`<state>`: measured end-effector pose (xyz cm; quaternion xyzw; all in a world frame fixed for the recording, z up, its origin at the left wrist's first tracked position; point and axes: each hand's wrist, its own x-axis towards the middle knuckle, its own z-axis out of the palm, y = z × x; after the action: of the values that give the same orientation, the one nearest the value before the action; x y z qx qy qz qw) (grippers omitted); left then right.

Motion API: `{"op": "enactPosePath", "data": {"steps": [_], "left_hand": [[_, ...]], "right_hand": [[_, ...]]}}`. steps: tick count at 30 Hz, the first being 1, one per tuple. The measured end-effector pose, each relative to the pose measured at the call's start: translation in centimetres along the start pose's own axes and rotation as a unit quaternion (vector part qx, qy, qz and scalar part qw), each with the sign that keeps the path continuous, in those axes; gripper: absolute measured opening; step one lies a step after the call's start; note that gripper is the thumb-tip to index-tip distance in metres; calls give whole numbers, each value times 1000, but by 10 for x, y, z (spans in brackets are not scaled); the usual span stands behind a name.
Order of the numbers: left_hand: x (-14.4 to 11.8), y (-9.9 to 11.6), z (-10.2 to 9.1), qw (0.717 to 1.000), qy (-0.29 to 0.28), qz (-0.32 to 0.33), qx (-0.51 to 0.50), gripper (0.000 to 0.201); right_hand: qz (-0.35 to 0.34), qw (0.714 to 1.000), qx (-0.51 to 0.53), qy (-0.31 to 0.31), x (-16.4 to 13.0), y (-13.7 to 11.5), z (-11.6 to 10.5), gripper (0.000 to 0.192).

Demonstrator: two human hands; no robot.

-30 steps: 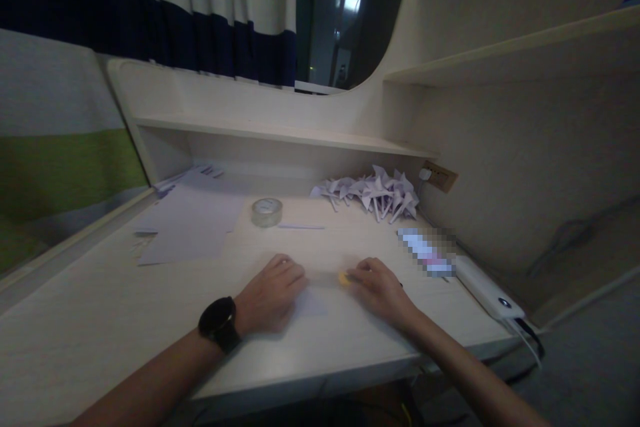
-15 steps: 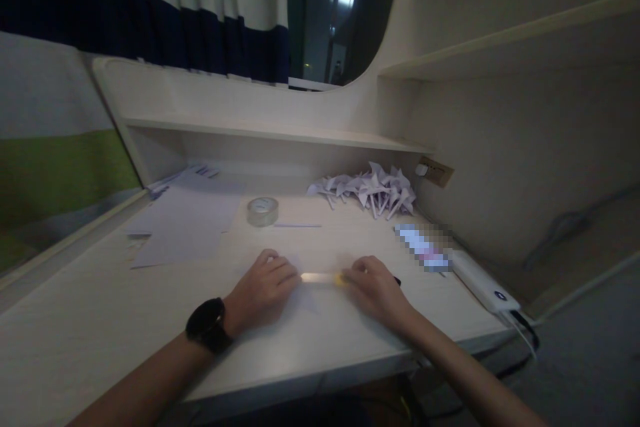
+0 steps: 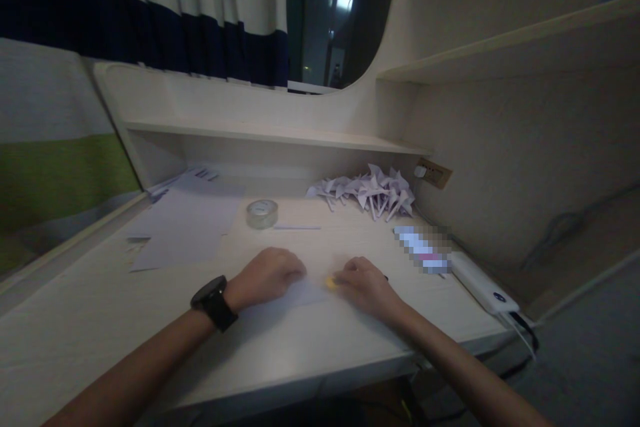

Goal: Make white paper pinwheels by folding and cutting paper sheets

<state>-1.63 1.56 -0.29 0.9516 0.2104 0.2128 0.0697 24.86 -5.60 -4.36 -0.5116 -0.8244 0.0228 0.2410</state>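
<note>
In the middle of the desk (image 3: 280,353), my right hand (image 3: 367,287) is closed round a slim yellow tool (image 3: 331,282) with a dark end, which looks like a utility knife. Its yellow front pokes out past my fingertips, blurred, and no blade can be made out. My left hand (image 3: 267,275), palm down with curled fingers, pinches the edge of a white sheet of paper (image 3: 306,291) lying between the hands. Much of that paper is faint and partly covered.
Behind my hands stand a roll of clear tape (image 3: 263,214) and a thin paper stick (image 3: 299,227). White sheets (image 3: 185,227) lie at left, paper pinwheels (image 3: 377,190) are heaped at the back right. A phone (image 3: 423,249) and a white power bank (image 3: 483,283) with cables line the right side.
The shiny strip that stretched between my hands no longer shows. My left hand has turned and lifted slightly; my right hand has shifted a little left with the yellow tool.
</note>
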Motion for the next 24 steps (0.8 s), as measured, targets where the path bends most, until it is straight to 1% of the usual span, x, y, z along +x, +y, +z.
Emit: {"op": "enactPosePath", "data": {"steps": [5,9,13,16,19,24], "left_hand": [[9,-6,4,996,-30,-42,-68,18],[9,-13,10,989,-55,-74,-116,16],[4,-21,15,977,-59,-88,-183,17],[1,-22,17,968,-46,-110,-223,17],[-1,-21,17,965,-34,-126,-228,17],[-2,-19,18,966,-36,-118,-227,18]], "right_hand": [[-16,1000,13,-24,3,3,1,23],[-23,998,25,-47,5,5,1,23],[-18,998,37,-53,6,4,-2,22],[-18,997,48,-63,6,-1,-7,21],[-24,996,48,-68,5,-4,-11,21],[-36,995,47,-84,6,-4,-13,20]]}}
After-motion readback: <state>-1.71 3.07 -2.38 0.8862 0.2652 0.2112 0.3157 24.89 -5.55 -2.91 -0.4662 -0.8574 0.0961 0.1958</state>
